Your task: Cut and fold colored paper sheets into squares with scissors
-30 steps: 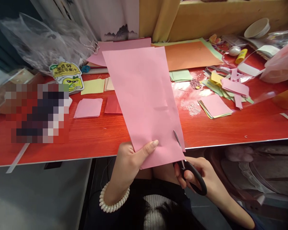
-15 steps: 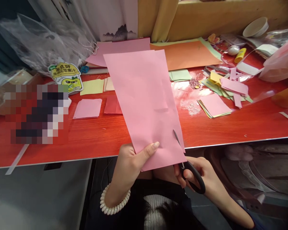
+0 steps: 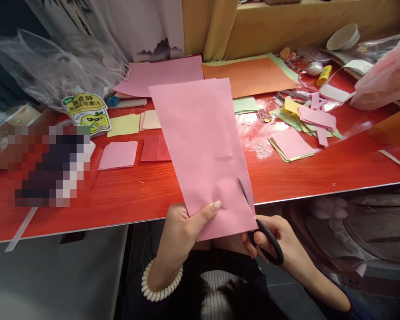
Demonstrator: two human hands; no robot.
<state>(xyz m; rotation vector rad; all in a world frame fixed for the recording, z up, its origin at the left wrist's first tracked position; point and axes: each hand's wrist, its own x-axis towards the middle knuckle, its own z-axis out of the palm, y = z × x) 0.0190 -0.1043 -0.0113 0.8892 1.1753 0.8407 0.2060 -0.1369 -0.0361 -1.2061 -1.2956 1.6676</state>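
My left hand [image 3: 190,222] grips the lower left edge of a large pink sheet of paper [image 3: 200,133], thumb on top and the other fingers hidden beneath. The sheet is held up in front of the table edge and shows a faint crease near its middle. My right hand [image 3: 276,235] holds black-handled scissors [image 3: 273,249] at the sheet's lower right corner. One blade lies over the paper, pointing up along the right edge; the other blade is hidden under it.
Across the red table [image 3: 146,191] lie small pink squares [image 3: 118,154], a red paper [image 3: 156,149], a yellow stack [image 3: 124,125] and a mixed stack [image 3: 291,144]. Paper scraps [image 3: 316,116] are heaped at the right. Orange paper [image 3: 250,73] lies behind. A yellow pouch [image 3: 90,116] stands at the left.
The scissors have shifted slightly up and left, with their handles nearer the paper's lower edge. The camera view has turned a little, so the table things sit farther left.
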